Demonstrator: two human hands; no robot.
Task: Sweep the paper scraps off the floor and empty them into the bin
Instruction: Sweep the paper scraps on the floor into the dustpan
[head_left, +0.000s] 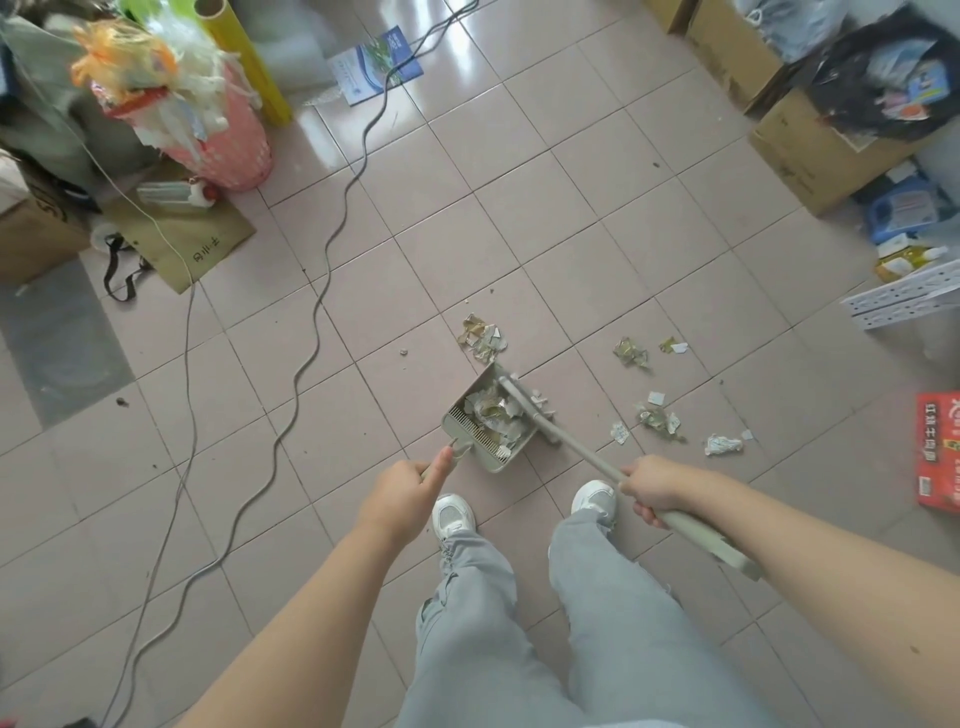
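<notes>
Tiled floor (519, 208), mid-sweep: dustpan (491, 421) part-filled.
Left hand (410, 496) clamps dustpan handle, right hand (652, 488) clamps broom (571, 441); tilting risks spilling scraps (657, 418).

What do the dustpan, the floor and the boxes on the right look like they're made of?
Dustpan: probably matte beige plastic, going by its moulded comb teeth and thin walls. Floor: glazed pinkish ceramic tiles, judging by the grout lines and shiny reflections. Boxes: brown cardboard, dull with scuffed edges.

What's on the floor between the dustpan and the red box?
In the head view, loose paper scraps lie on bare tiles between the dustpan and the red box.
</notes>
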